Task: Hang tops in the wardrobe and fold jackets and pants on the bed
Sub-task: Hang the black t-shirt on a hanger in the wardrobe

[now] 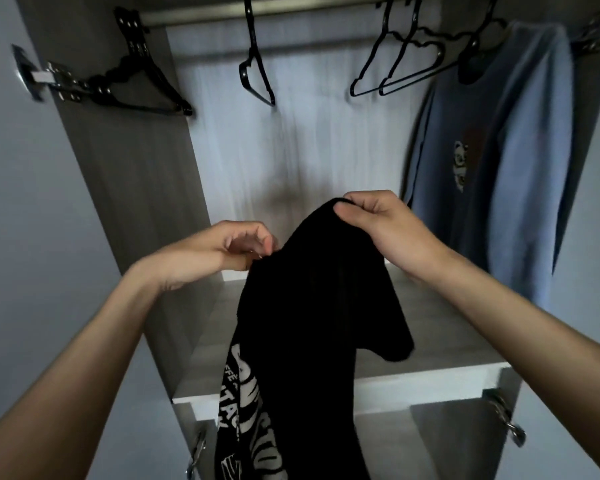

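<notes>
While the person is standing before the open wardrobe [136,168], both hands are holding a black top [312,306] up in front of it. The right hand [388,230] is pinching the highest bunch of cloth, with the thumb on the near side and curled fingers over it. The left hand [222,251], lower down, is pinching the top's left edge between curled fingertips and thumb. The top is hanging between the forearms in front of the shelf [447,327], its white print showing low down. Empty black hangers [257,74] are hanging on the rail [309,12], with a blue sweatshirt [492,161] hanging at the right.
</notes>
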A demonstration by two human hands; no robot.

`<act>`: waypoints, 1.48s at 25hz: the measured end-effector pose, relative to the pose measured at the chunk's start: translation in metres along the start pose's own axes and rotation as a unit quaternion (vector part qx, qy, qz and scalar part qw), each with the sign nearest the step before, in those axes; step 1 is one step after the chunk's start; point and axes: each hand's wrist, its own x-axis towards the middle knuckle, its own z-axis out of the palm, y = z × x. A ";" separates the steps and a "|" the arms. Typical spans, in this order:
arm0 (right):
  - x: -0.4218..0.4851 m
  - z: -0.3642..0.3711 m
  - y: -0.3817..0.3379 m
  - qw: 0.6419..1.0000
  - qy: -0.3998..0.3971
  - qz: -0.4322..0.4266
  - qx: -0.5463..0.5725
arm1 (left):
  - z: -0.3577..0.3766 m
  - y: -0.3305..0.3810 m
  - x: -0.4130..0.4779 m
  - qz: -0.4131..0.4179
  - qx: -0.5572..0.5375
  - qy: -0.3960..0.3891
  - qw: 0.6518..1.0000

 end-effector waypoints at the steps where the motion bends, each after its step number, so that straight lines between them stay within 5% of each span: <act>1: -0.006 -0.002 -0.006 0.999 -0.006 0.025 0.042 | 0.009 0.006 0.003 0.008 -0.024 0.003 1.000; 5: -0.024 -0.018 -0.015 0.985 -0.042 0.076 0.152 | 0.078 0.035 0.036 0.041 -0.051 0.046 0.997; 9: -0.018 -0.055 -0.006 0.957 0.037 0.116 0.263 | 0.114 0.025 0.059 -0.041 -0.001 0.068 0.997; 10: -0.018 -0.068 0.004 0.967 0.065 0.111 0.220 | 0.119 0.023 0.061 -0.066 -0.009 0.056 0.996; 12: -0.025 -0.093 0.030 0.985 0.122 0.062 -0.108 | 0.131 0.025 0.066 -0.077 -0.080 0.064 0.992; 13: -0.031 -0.099 0.042 0.944 0.159 0.040 -0.288 | 0.136 0.030 0.069 -0.068 -0.125 0.090 0.986; 15: -0.053 -0.097 0.050 0.890 0.206 -0.058 -0.403 | 0.143 0.043 0.079 -0.048 -0.211 0.142 0.966; 17: -0.082 -0.080 0.046 0.925 0.155 -0.135 -0.320 | 0.145 0.054 0.089 -0.032 -0.285 0.174 0.942; 21: -0.121 -0.044 0.062 0.991 0.006 0.013 -0.132 | 0.139 0.068 0.095 -0.025 -0.387 0.222 0.895; 23: -0.123 -0.036 0.075 0.998 0.022 0.051 -0.030 | 0.137 0.072 0.092 -0.023 -0.399 0.235 0.886; 30: -0.102 0.000 0.072 0.998 0.013 0.014 0.068 | 0.127 0.066 0.069 -0.005 -0.378 0.287 0.880; 33: -0.088 0.005 0.068 0.963 0.042 0.085 0.254 | 0.110 0.058 0.054 -0.003 -0.367 0.336 0.867; 35: -0.076 -0.008 0.059 0.886 0.084 0.173 0.422 | 0.094 0.047 0.042 -0.030 -0.349 0.351 0.868; 37: -0.066 -0.026 0.049 0.843 0.072 0.248 0.471 | 0.082 0.035 0.030 -0.077 -0.312 0.325 0.890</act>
